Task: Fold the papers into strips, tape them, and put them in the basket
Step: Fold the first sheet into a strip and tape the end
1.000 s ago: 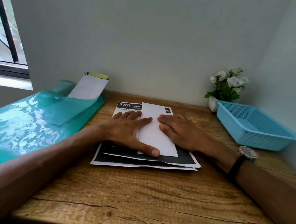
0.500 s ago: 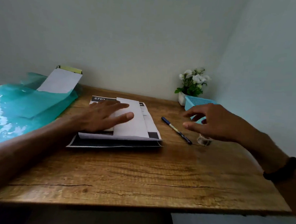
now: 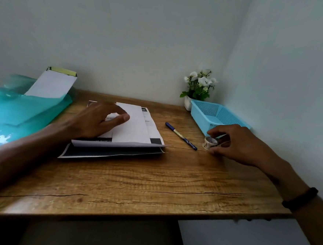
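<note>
A folded white paper strip (image 3: 132,126) lies on top of a stack of printed papers (image 3: 114,149) on the wooden desk (image 3: 133,187). My left hand (image 3: 97,119) rests on the strip's left side, fingers extended and slightly blurred. Off to the right, my right hand (image 3: 235,143) grips a small roll of tape (image 3: 210,143) between thumb and fingers, just in front of the light blue basket (image 3: 207,110) in the back right corner.
A blue pen (image 3: 180,136) lies between the papers and the tape. A small pot of white flowers (image 3: 198,86) stands behind the basket. A teal plastic bag (image 3: 18,110) with a white envelope (image 3: 51,85) covers the left side. Walls close off the back and right.
My right hand left the folded paper, swung right toward the basket and took hold of the tape roll. My view turned right. My left hand stayed on the paper.
</note>
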